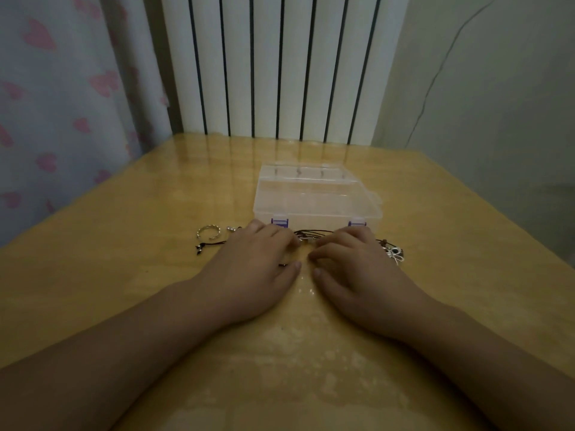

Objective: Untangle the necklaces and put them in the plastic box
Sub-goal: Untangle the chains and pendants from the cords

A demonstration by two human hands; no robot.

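Head view, the only one. We're working both hands at the tangle of necklaces (306,237), which is lying on the wooden table (124,275) just in front of the plastic box (315,199), between the box's near wall and our knuckles.

Left hand (258,262): fingers curled down over the cords, tips at the knot; it's looking like a pinch on a strand, though the contact itself is hidden under the fingers. Right hand (351,265): same posture, fingertips curled in and meeting the left at the middle of the bundle. We're reading both as gripping cord, not lying flat.

Material, judged: thin dark cords, several running side by side, with small beads and metal bits. Light, limp, no stiffness, so they're going to drape and snag rather than slide apart. A silvery pendant cluster (394,255) is sticking out by the right hand; a loose cord end (207,245) is trailing left.

Where to hold: we're thinking pinch a single strand close to the knot and feed slack in, not pull the ends. Pendants are the likely catch points.

Box is clear, hard plastic, lid down, purple latches (279,222) on the near side, dividers faintly visible inside. It's going to need unlatching before anything goes in.

Silver open ring (208,233) is sitting left of the tangle, rigid, twisted texture. Tabletop is glossy, so small parts may skate.
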